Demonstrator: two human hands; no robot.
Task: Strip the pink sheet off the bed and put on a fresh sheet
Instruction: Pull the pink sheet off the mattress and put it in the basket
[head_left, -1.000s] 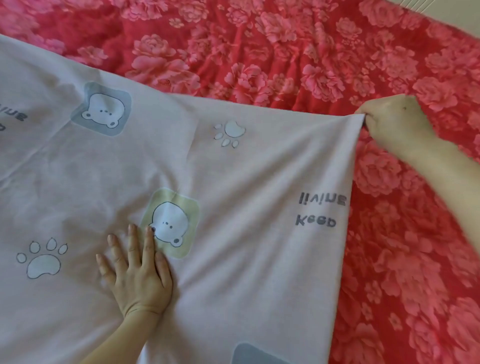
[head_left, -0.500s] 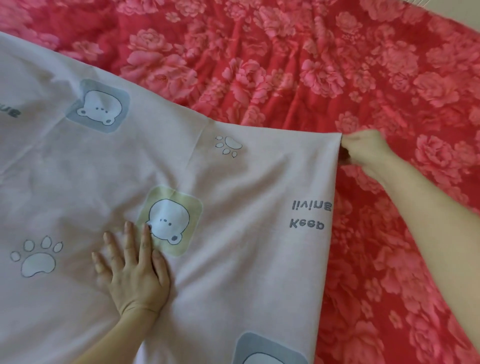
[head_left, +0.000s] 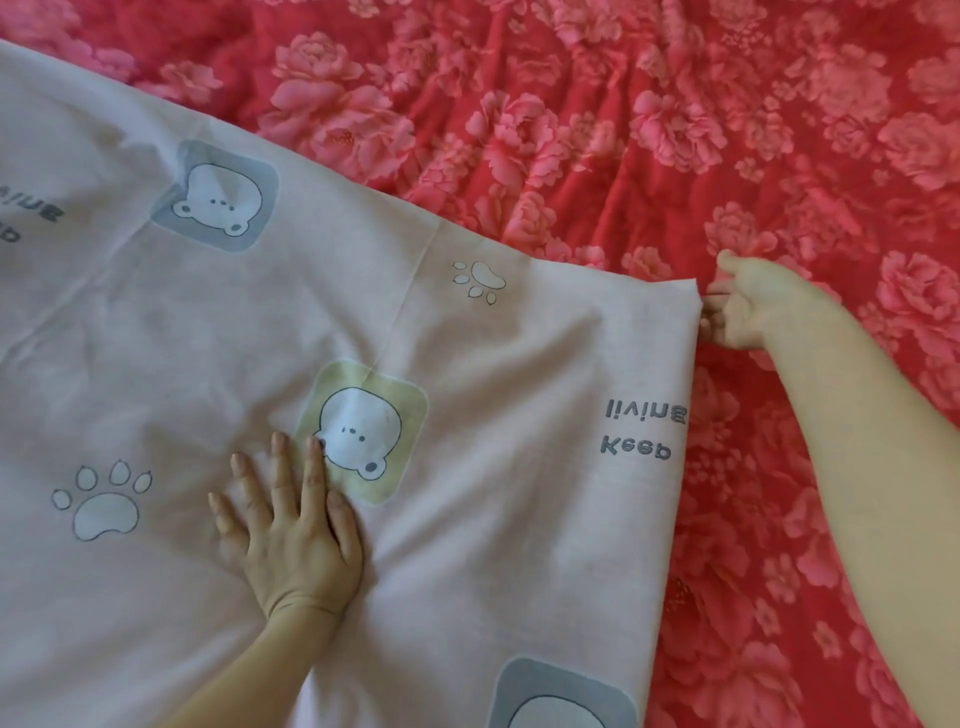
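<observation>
- Pulled nearer and leftward since a second ago: corner of pale pink bear-print sheet (head_left: 467, 364), lying over red floral bedcover (head_left: 675, 130).
- Left hand (head_left: 291, 530): grip spread flat, pressing sheet down.
- Right hand (head_left: 753, 306): grip pinching corner; best carried over evenly, keeping edge taut.

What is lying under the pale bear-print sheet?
Red floral bedding shows past the edges of the bear-print sheet and likely continues under it. The covered part is hidden.
</observation>
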